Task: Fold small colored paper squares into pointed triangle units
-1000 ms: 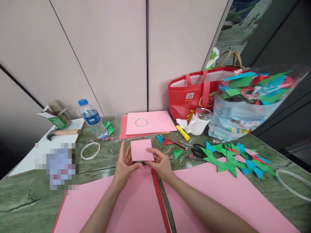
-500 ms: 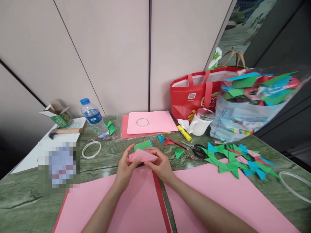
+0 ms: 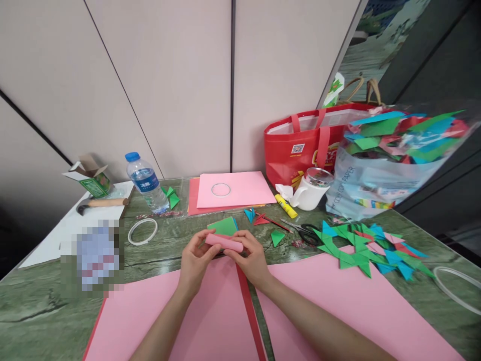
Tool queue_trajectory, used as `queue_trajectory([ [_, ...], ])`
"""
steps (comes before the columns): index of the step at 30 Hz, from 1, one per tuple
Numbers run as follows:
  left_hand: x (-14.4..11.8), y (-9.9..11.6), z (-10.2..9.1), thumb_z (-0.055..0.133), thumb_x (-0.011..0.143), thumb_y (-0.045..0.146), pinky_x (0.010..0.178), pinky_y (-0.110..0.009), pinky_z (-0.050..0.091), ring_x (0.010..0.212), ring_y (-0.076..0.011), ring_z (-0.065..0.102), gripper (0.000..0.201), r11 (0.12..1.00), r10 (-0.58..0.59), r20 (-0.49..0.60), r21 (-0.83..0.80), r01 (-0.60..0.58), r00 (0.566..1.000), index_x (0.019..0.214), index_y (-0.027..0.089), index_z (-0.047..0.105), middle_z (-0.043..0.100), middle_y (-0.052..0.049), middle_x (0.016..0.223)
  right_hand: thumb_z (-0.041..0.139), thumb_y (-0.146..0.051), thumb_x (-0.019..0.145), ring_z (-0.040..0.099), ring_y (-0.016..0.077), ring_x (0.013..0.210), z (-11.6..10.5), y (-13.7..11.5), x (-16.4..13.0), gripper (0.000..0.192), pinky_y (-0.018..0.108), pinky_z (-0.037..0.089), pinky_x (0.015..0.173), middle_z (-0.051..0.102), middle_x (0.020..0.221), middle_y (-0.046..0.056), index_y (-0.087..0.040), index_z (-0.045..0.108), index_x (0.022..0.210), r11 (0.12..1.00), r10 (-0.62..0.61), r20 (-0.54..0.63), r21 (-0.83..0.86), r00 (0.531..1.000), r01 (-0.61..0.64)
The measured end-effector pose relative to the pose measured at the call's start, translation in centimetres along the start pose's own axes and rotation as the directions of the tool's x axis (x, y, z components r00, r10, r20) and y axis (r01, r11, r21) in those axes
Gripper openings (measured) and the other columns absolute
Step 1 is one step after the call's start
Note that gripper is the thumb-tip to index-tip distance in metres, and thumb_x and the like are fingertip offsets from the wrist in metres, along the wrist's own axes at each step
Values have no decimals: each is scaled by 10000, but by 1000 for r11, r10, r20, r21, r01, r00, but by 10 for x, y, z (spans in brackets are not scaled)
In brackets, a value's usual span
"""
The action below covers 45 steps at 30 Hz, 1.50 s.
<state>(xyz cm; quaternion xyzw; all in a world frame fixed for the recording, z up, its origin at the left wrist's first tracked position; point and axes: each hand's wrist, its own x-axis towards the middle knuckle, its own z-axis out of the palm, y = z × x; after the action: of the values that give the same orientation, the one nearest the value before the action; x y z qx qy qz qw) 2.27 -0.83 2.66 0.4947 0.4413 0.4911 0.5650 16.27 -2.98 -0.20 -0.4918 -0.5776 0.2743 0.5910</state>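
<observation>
Between my two hands is a small piece of pink paper (image 3: pixel 224 242), bent over into a rounded roll-like strip. My left hand (image 3: pixel 198 255) pinches its left end, thumb in front and fingers behind. At the other end, my right hand (image 3: pixel 251 254) grips the paper the same way. Just behind the fingers lies a stack of green and blue paper squares (image 3: pixel 222 227). Under my forearms are large pink sheets (image 3: pixel 210 311) with a red edge showing.
Folded paper pieces (image 3: pixel 353 245) in several colours, scissors (image 3: pixel 306 231), a glue stick (image 3: pixel 286 206) and a white mug (image 3: pixel 310 193) lie to the right. A bottle (image 3: pixel 146 183), a white ring (image 3: pixel 143 231) and a hammer (image 3: pixel 101 203) are left. A red bag (image 3: pixel 281 155) stands behind.
The pink paper has gone from a flat, pointed folded shape to a rounded, bent-over strip. Both hands stay in nearly the same place, still holding it.
</observation>
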Motion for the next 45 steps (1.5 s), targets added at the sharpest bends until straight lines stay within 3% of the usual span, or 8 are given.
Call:
queue_trajectory([
  [5, 1, 0, -2, 658, 644, 242, 730, -324, 492, 840, -199, 612, 554, 998, 25, 30, -50, -23, 999, 1148, 189, 433, 642, -78, 938, 652, -265, 669, 540, 188, 832, -1, -1, 2, 183, 294, 440, 726, 547, 880, 50, -205, 650, 842, 998, 0, 66, 60, 998, -4],
  [11, 0, -1, 2, 691, 603, 240, 818, -348, 468, 1011, -226, 547, 693, 997, 2, 87, -74, 4, 996, 1209, 240, 354, 537, -96, 1152, 614, -234, 693, 551, 174, 779, 2, 4, 0, 103, 289, 447, 705, 587, 810, 39, -185, 592, 781, 989, 98, -54, 113, 994, -92],
  [13, -1, -2, 3, 696, 604, 242, 809, -365, 475, 962, -225, 580, 728, 994, -60, 87, -85, 67, 994, 1225, 234, 317, 577, -91, 1094, 632, -231, 666, 552, 170, 749, 4, 6, -2, 161, 276, 456, 662, 584, 796, 34, -183, 569, 806, 985, 142, -74, 114, 987, -133],
  [17, -1, -3, 2, 688, 612, 300, 716, -398, 510, 726, -234, 657, 618, 987, -147, 20, -64, 148, 989, 1143, 166, 403, 681, -48, 769, 670, -243, 619, 567, 171, 730, 5, 6, -4, 279, 274, 472, 640, 587, 800, 30, -188, 548, 864, 973, 182, -40, 152, 983, -174],
  [19, -1, -2, 1, 703, 589, 308, 684, -399, 519, 679, -241, 661, 573, 986, -153, -3, -63, 153, 988, 1080, 154, 451, 688, -35, 707, 676, -258, 615, 578, 178, 756, 5, 5, -3, 318, 281, 478, 657, 598, 824, 33, -190, 545, 897, 961, 197, -6, 201, 980, -191],
  [31, -1, 4, -1, 690, 604, 301, 700, -356, 517, 719, -222, 655, 354, 991, -127, 96, -35, 131, 987, 899, 138, 580, 703, -71, 798, 677, -311, 609, 559, 156, 616, 3, 10, 0, 245, 241, 461, 518, 621, 701, 14, -175, 624, 807, 916, 308, 82, 245, 948, -319],
  [45, 0, 2, -5, 678, 615, 339, 619, -326, 541, 636, -201, 646, 266, 989, -148, 19, -6, 148, 989, 784, 134, 670, 705, -45, 726, 670, -247, 619, 553, 166, 671, 2, 6, 1, 186, 258, 445, 612, 624, 728, 17, -173, 632, 785, 937, 258, 134, 208, 957, -282],
])
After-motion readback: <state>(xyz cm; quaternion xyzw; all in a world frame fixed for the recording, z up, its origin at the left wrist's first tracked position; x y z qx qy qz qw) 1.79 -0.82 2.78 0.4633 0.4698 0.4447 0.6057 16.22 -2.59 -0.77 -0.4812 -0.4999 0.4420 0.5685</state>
